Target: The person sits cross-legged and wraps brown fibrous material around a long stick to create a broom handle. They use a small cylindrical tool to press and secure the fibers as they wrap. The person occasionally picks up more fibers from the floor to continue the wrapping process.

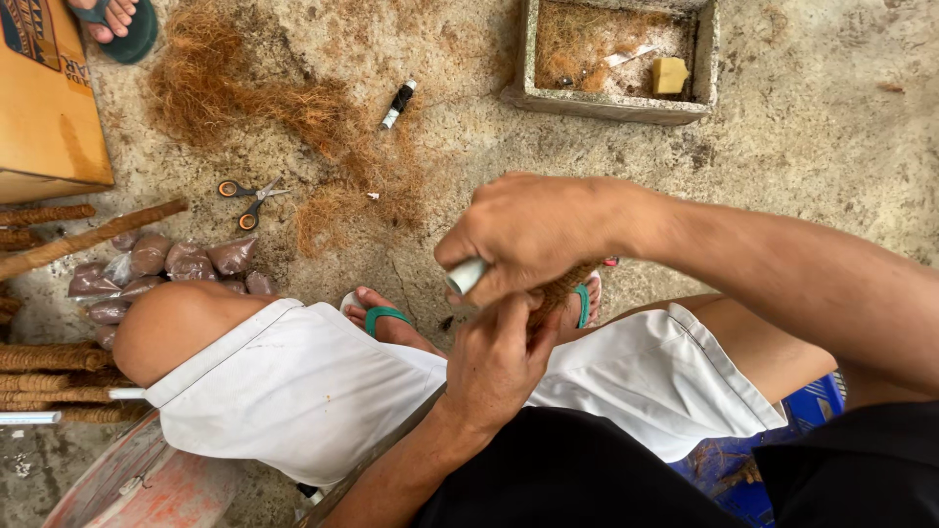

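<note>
My right hand (533,230) grips a white pipe (467,276) wrapped in brown coir rope, the bare pipe end sticking out at the left of my fist. My left hand (499,357) comes up from below and closes on the coir-wrapped part (559,289) just under the right hand. Both hands are held above my knees, over my white shorts (323,391). Most of the pipe is hidden by the two hands.
Loose coir fibre (254,103) lies on the concrete ground, with orange-handled scissors (247,198) and a small black-and-white tube (397,105). Bagged brown material (166,264) and coir-wrapped sticks (54,372) sit at left. A concrete trough (616,103) stands at the top. Another person's foot (112,20) is top left.
</note>
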